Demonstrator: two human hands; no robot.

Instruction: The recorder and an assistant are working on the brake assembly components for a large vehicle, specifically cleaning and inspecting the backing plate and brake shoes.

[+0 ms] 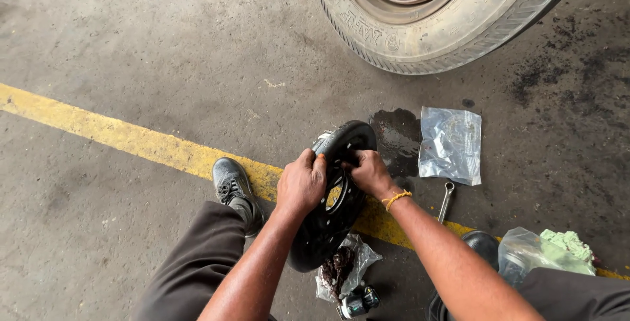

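A black round metal disc with holes (331, 219) stands on edge on the concrete floor between my legs. My left hand (300, 183) grips its upper left rim. My right hand (369, 171), with a yellow thread band at the wrist, presses on the top of the disc, its fingers at a small part near the rim. The centre of the disc is partly hidden by both hands.
A large tyre (433, 16) lies at the top. A clear plastic bag (451, 145), a spanner (446, 201) and a wet patch lie to the right. A bag with dark grease (341, 270), a small cylinder (358, 302) and a bag with green paste (548, 250) lie near my shoes. A yellow line (131, 138) crosses the floor.
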